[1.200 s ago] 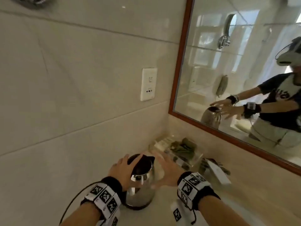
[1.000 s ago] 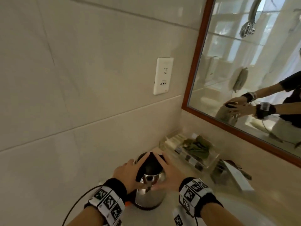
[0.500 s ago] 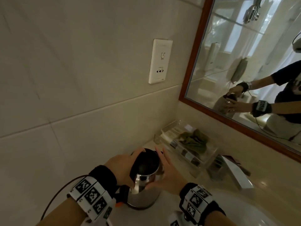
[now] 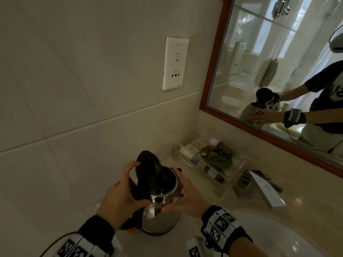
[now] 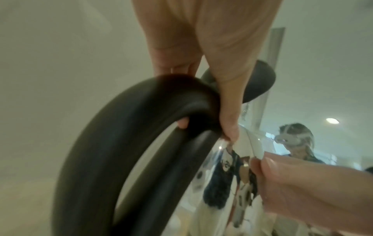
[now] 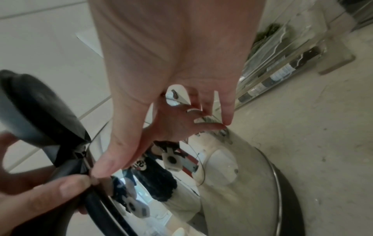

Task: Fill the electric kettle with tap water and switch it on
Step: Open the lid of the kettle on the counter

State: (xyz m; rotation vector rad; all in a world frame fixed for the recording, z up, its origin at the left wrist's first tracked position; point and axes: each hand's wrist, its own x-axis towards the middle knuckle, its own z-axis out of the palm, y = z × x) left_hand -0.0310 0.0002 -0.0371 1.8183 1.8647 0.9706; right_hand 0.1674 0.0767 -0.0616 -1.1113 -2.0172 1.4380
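The left hand (image 4: 120,197) curls around the kettle (image 4: 159,214) handle, fingertips touching the raised lid (image 4: 147,167). The right hand (image 4: 185,193) cups the kettle's other side, fingers nearly straight against the steel.

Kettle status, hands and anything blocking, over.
Left hand grips black handle, fingers on raised black lid. Right hand steadies steel electric kettle. Kettle on counter, unfilled. Nothing blocking.

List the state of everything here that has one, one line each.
kettle lid: flipped open, standing up.
kettle: upright on the counter, mouth uncovered.
wall socket: nothing plugged in.
left hand: holds the lid and handle.
right hand: fingers straight, steadying the kettle body.
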